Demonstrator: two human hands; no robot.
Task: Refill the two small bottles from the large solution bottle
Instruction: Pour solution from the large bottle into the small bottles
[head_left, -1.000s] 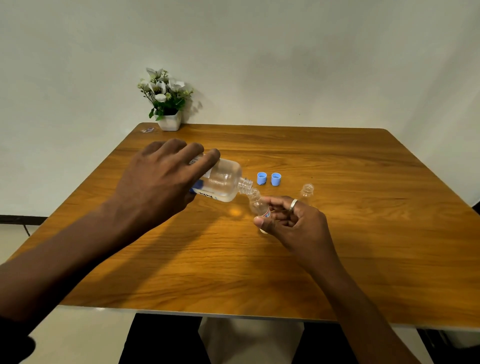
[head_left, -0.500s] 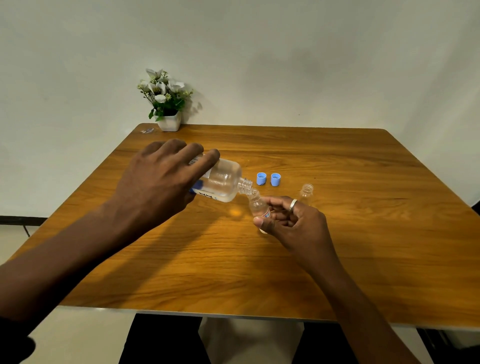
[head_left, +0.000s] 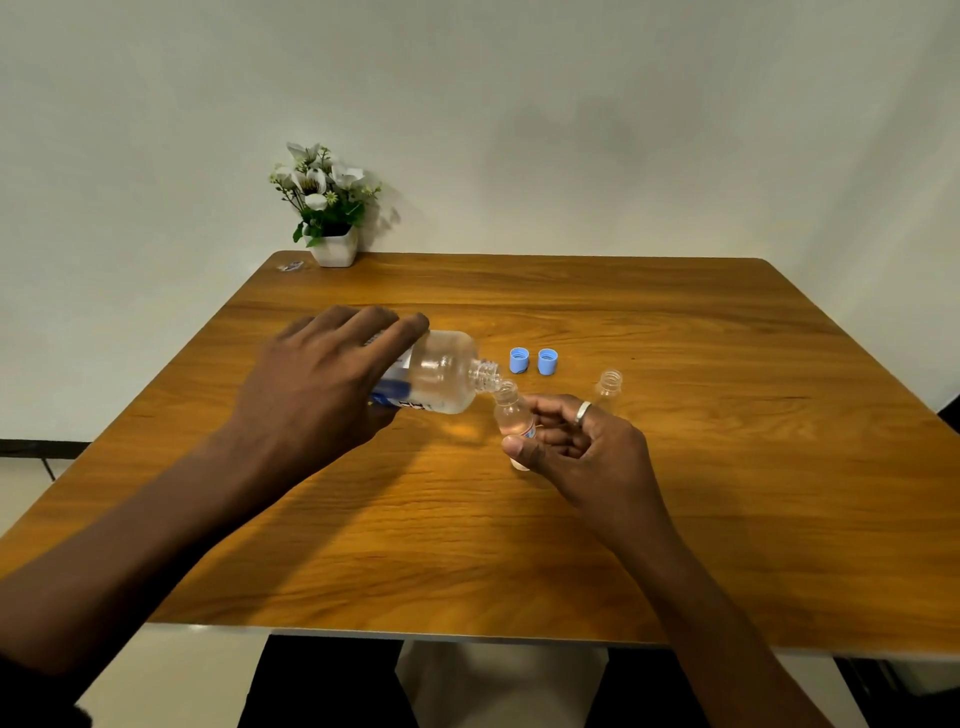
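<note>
Gripping the large solution bottle (head_left: 441, 371) round its labelled body with the left hand (head_left: 311, 395), fingers wrapped over the top, thumb hidden underneath. Pinching the small bottle (head_left: 511, 410) low on its body with the right hand (head_left: 582, 447), thumb in front, fingers curled behind. Holding both above the table (head_left: 675, 519), mid-front, neck to mouth; touching or just apart, cannot tell. Holding the large one tipped near horizontal, long axis left to right, open threaded neck pointing right and slightly down at the small mouth. Holding the small one roughly upright, leaning a little left toward the pour, mouth up, some clear liquid inside. Judging both as clear, fairly stiff plastic, smooth, probably slippery if wet. Expecting real weight in the large one, with liquid shifting as it tips, so best taken mid-body in a full wrap. Expecting the small one light and easy to knock, so best taken low, clear of the mouth. Noting the second small bottle (head_left: 609, 384) uncapped and upright just beyond the right hand, two blue caps (head_left: 519, 360) side by side behind the pour, potted flowers (head_left: 327, 208) at the far left corner.
</note>
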